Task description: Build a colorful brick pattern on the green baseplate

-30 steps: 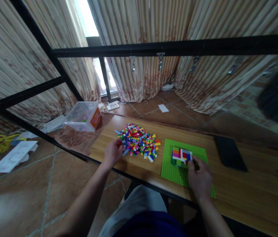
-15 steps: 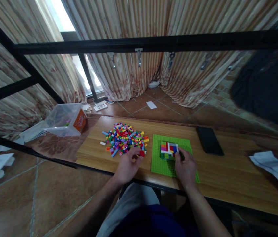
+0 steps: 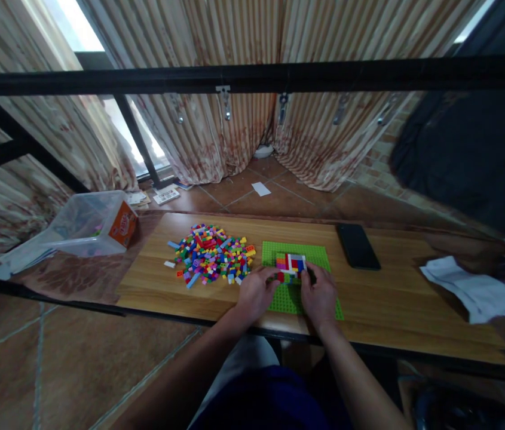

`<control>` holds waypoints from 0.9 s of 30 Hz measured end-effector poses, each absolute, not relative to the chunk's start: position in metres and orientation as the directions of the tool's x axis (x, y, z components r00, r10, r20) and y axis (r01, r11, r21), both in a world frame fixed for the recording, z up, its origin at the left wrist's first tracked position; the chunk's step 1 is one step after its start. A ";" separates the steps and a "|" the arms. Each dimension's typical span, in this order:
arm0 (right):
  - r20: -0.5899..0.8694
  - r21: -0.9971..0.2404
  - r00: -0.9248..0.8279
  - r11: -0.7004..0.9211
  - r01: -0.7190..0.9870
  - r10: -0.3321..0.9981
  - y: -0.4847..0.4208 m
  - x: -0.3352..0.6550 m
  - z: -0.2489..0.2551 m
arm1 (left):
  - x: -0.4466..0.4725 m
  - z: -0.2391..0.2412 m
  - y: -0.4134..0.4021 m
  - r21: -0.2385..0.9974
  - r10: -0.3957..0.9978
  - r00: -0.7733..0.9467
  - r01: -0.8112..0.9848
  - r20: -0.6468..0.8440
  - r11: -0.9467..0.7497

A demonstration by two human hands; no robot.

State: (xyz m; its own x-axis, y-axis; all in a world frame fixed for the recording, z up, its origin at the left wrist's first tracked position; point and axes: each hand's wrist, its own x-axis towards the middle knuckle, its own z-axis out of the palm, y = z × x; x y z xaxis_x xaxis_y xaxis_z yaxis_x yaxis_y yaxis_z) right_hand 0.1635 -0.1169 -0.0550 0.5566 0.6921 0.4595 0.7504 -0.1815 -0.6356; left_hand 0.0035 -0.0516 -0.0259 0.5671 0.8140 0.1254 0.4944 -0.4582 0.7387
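Both hands' grip (image 3: pixel 288 292) touches the brick block (image 3: pixel 291 264); loose bricks (image 3: pixel 210 260) left, phone (image 3: pixel 358 246) right.

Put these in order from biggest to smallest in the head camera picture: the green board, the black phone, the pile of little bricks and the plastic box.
1. plastic box, though its place on the floor makes this unsure
2. pile of little bricks and green board: look alike, board partly hidden by hands
3. black phone

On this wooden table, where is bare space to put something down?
Bare wood lies between the phone and the white paper, and left of the brick pile toward the table end. It is crowded where both hands meet at the brick build on the green plate.
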 end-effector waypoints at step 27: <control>0.434 -0.664 0.576 -0.186 0.724 0.693 -0.116 0.163 -0.053 | 0.030 -0.005 -0.042 0.592 0.897 0.413 0.767 -0.160 -0.248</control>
State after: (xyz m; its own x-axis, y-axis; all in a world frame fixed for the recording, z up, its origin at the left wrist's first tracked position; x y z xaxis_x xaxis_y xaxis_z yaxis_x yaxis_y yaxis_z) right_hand 0.1628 -0.1157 -0.0531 0.5763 0.6926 0.4338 0.7238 -0.1862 -0.6644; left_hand 0.0299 -0.0424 -0.0050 0.4130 0.8965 -0.1603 0.7672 -0.2476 0.5917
